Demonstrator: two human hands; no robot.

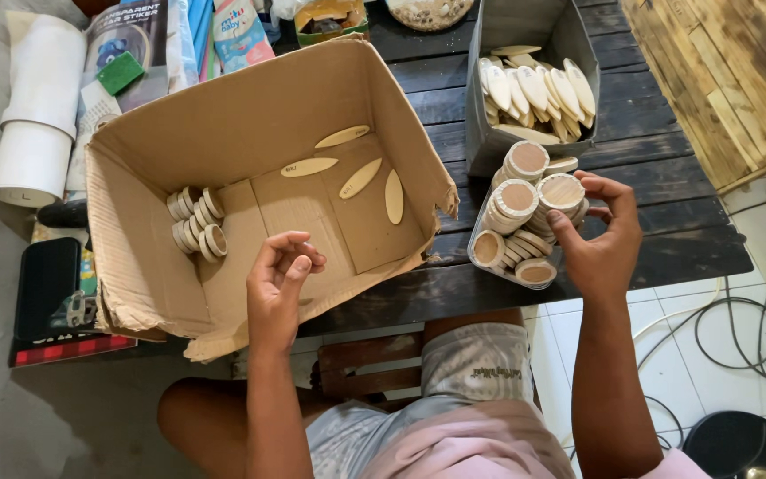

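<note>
Right now the right hand [603, 238] curls its fingers onto a round wooden disc [562, 192] atop the pile in the clear tray [480, 232] (directly left of its palm), while the left hand [281, 275], fingertips pinched together and seemingly empty, hovers over the cardboard box [250, 133].

We saw bare forearms with no sleeves, watch or rings reaching the left hand [278, 270] and the right hand [597, 238]. The person wore a pale pink top [480, 448] and light grey patterned shorts [476, 364] with a small dark print, and the knee [192, 417] was bare.
</note>
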